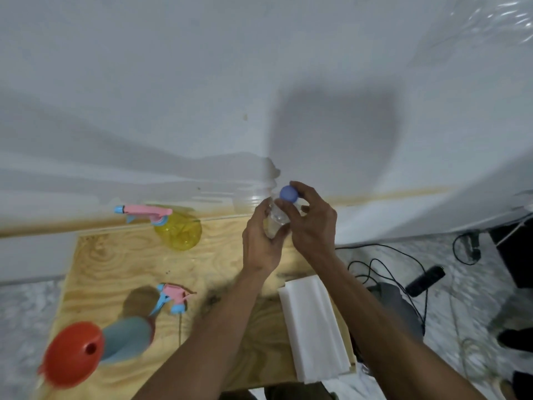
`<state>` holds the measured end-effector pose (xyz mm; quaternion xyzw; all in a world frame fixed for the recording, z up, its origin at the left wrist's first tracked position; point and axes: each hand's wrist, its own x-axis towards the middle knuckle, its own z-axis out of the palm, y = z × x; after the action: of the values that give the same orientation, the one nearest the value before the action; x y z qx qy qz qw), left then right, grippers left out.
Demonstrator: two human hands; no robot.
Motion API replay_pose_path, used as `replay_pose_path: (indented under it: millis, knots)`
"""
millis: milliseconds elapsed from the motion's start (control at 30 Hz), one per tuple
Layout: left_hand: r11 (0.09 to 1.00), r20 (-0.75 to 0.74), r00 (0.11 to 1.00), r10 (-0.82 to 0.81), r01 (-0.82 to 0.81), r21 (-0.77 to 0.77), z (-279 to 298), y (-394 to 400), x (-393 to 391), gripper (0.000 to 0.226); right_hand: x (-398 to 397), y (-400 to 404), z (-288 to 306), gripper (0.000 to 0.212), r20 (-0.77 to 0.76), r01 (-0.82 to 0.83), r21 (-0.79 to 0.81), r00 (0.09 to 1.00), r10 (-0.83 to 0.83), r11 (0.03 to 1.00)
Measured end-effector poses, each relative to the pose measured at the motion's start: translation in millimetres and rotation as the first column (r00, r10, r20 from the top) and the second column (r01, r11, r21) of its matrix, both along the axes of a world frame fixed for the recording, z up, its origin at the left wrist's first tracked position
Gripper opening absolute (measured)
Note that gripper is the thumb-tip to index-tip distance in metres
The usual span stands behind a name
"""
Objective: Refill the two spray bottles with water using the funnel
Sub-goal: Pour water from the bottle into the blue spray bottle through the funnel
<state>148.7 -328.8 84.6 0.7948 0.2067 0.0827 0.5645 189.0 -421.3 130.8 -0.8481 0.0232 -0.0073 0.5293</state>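
My left hand [264,241] grips a clear water bottle [276,219] around its body, held above the far edge of the plywood table [115,264]. My right hand [313,223] pinches the bottle's blue cap [288,193] at the top. A yellow spray bottle [180,229] with a pink and blue trigger head stands at the back left. A blue-grey spray bottle [127,337] stands at the front left with an orange funnel [72,353] set in its neck. Its pink and blue trigger head [173,297] lies loose on the table beside it.
A folded white cloth [314,327] lies along the table's right edge. A white wall rises just behind the table. On the floor to the right are black cables [383,267], a black remote-like object [425,280] and a dark box.
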Motion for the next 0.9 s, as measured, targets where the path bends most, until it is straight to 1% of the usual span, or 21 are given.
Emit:
replay_pose_path:
  millis: [33, 100, 167, 267, 367, 433, 533, 633, 700, 800, 900]
  knots:
    - [1.000, -0.005, 1.000, -0.013, 0.013, -0.011, -2.3, 4.1, -8.5, 0.067, -6.0, 1.3, 4.5, 0.033, -0.009, 0.000, 0.017, 1.000, 0.000, 1.000]
    - [0.998, -0.003, 0.999, -0.047, 0.047, 0.036, 1.2, 14.0, -30.5, 0.074, -20.4, 5.0, 15.7, 0.033, -0.018, -0.003, 0.050, 1.000, 0.004, 0.999]
    - [0.998, -0.011, 0.998, -0.064, 0.064, 0.026, 4.8, 23.7, -52.9, 0.079, -36.4, 10.8, 27.8, 0.035, -0.010, -0.016, 0.076, 1.000, 0.017, 0.997]
    - [0.996, 0.019, 0.996, -0.082, 0.081, 0.020, 11.9, 36.9, -93.4, 0.073, -64.8, 24.2, 47.1, 0.035, -0.018, -0.049, 0.135, 0.998, 0.052, 0.990]
    - [1.000, 0.047, 0.998, -0.030, 0.030, -0.007, 17.8, 51.2, -130.5, 0.070, -96.2, 39.8, 62.2, 0.033, -0.028, -0.081, 0.189, 0.996, 0.088, 0.979]
    - [1.000, 0.059, 0.998, -0.005, 0.005, -0.010, 22.1, 61.7, -155.4, 0.071, -119.0, 51.0, 67.7, 0.031, -0.022, -0.102, 0.211, 0.994, 0.109, 0.972]
    - [1.000, 0.056, 0.998, 0.008, -0.007, -0.013, 21.4, 76.5, -193.0, 0.077, -153.0, 68.2, 72.8, 0.031, -0.009, -0.119, 0.226, 0.992, 0.124, 0.967]
    - [0.998, 0.060, 0.997, 0.050, -0.047, -0.038, 18.9, 85.8, -223.5, 0.076, -181.8, 77.8, 74.8, 0.032, 0.003, -0.120, 0.255, 0.992, 0.124, 0.959]
    - [0.998, 0.069, 0.996, 0.064, -0.063, -0.018, 18.2, 90.6, -239.6, 0.073, -198.5, 81.4, 76.4, 0.032, 0.015, -0.124, 0.268, 0.992, 0.124, 0.955]
    - [0.998, 0.057, 0.998, 0.018, -0.022, 0.059, 25.8, 94.6, -262.7, 0.069, -216.6, 84.6, 80.7, 0.037, 0.023, -0.131, 0.256, 0.991, 0.129, 0.958]
    - [0.999, 0.066, 0.998, 0.003, -0.006, 0.053, 26.3, 94.5, -281.5, 0.071, -227.0, 85.3, 82.8, 0.039, 0.053, -0.152, 0.226, 0.988, 0.144, 0.962]
